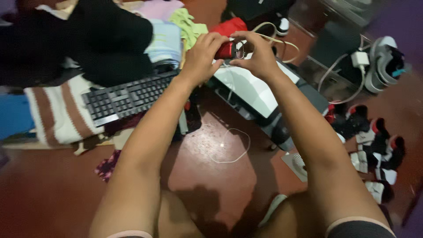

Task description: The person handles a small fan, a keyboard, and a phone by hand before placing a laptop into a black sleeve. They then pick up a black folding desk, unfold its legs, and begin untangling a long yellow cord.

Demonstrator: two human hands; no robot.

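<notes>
Both hands are pinching a small red device (225, 50) at 12 o'clock, above the white printer (251, 90): left hand (203, 55) is closing around its body, right hand (257, 55) is fingering its ringed front end. Looks like mid-adjustment; the next move likely needs a steady left grip, fine right fingertip work. Keyboard (123, 98) is lying at 10 o'clock.

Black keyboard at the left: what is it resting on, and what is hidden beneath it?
The black keyboard lies on a brown-and-cream striped cloth, with dark clothes piled behind it. Whatever lies under the keyboard's middle and that cloth is covered.
</notes>
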